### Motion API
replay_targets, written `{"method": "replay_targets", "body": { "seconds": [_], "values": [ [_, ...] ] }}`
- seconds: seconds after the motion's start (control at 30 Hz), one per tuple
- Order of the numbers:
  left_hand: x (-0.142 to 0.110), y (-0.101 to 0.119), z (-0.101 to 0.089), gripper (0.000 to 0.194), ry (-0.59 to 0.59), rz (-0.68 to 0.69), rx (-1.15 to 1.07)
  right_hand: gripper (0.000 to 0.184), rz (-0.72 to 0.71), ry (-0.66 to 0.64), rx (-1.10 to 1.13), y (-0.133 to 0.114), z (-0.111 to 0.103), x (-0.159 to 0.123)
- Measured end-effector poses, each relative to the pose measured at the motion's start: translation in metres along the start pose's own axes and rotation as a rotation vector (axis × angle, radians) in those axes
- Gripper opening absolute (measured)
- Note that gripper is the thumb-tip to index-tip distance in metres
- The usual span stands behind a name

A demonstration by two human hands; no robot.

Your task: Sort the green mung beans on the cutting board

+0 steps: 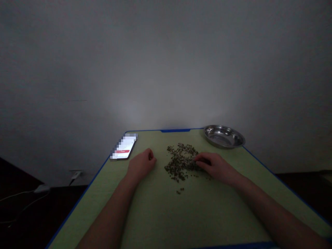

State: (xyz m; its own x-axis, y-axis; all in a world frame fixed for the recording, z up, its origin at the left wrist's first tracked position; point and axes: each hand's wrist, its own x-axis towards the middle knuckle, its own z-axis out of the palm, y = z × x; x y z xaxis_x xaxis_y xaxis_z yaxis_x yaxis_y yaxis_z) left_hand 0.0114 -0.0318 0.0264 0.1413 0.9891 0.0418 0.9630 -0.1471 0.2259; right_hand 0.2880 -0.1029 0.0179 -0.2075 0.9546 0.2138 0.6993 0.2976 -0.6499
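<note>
Small dark brown-green bits (178,165), like dried seeds or buds, lie scattered in a loose patch on the light green table (160,218). At the patch's right edge my right hand (214,166) reaches in with thumb and fingers pinched together among the bits. What sits between those fingertips, if anything, is too small to make out. To the left of the patch, my left hand (142,163) rests on the table in a loose fist, apart from the bits. Its curled fingers hide whatever may be inside. A few stray bits (180,191) lie nearer to me.
A shiny oval metal dish (224,137) stands at the table's back right corner. A phone (124,147) with a lit screen lies near the left edge. Behind the table rises a pale wall (166,69). A plug with a cable (76,175) is at the wall's lower left.
</note>
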Motion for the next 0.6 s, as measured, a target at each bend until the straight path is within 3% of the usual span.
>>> {"method": "replay_targets", "body": {
  "seconds": [0.6],
  "values": [
    [-0.0002, -0.0004, 0.0013, 0.015, 0.004, 0.004, 0.0, 0.016, 0.021, -0.024, 0.04, -0.0045, -0.0035, -0.0047]
  ]
}}
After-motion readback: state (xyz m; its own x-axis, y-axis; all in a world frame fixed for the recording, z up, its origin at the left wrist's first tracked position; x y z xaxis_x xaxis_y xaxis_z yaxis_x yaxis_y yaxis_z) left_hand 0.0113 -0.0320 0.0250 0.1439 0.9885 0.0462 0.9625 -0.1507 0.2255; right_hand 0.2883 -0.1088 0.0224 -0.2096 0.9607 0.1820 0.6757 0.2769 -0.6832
